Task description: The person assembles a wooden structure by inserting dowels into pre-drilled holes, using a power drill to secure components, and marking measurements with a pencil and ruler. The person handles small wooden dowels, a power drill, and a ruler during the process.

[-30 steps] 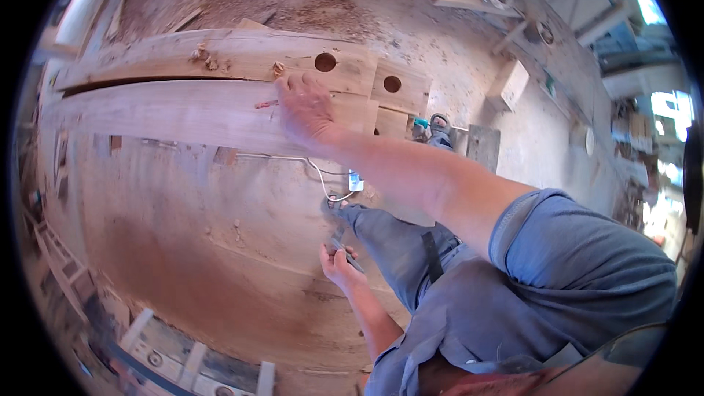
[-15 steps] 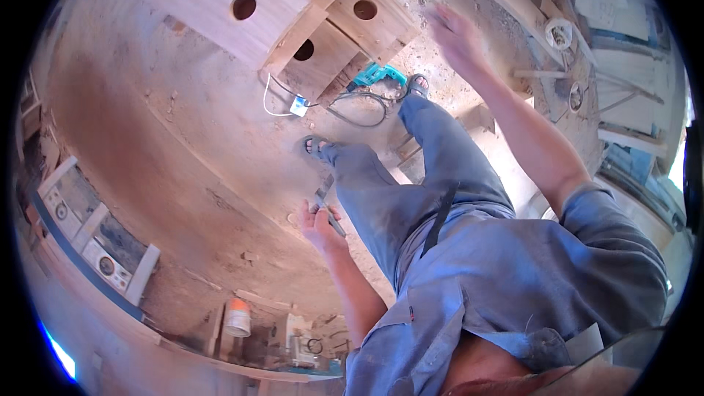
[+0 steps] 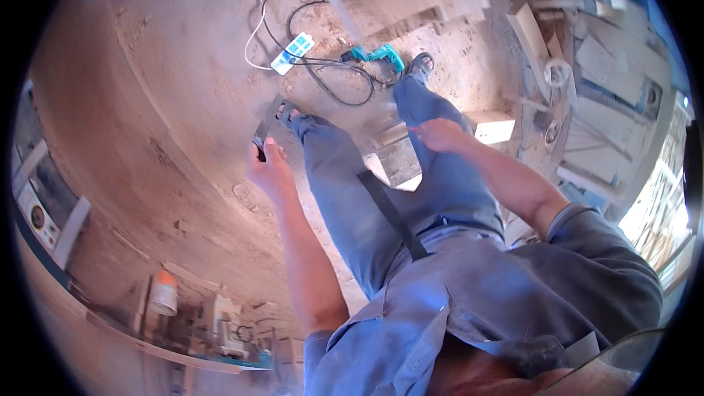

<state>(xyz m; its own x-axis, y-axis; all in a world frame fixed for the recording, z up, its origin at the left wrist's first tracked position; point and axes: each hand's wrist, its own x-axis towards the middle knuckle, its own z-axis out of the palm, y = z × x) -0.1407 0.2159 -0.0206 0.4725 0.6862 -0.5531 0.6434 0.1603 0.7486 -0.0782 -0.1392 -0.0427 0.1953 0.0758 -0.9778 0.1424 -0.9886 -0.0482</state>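
Observation:
My left hand is closed around a flat, dark metal-looking piece that points up past my left foot; its exact kind does not show. My right hand hangs over my right knee, slightly blurred, fingers loosely stretched to the left with nothing visible in them. Ahead of my feet lies a teal power drill on the dirt floor. Beside it, to the left, is a white and blue power strip among black cables.
Pale wooden panels with round holes stand at the top. Boards and a white round container are at the right. Behind me on the left are an orange and white can and a long wooden edge.
My right hand has drawn back from beside the wooden panels to over my knee. My left hand has moved forward with the dark piece. The view has shifted, showing more of the power strip.

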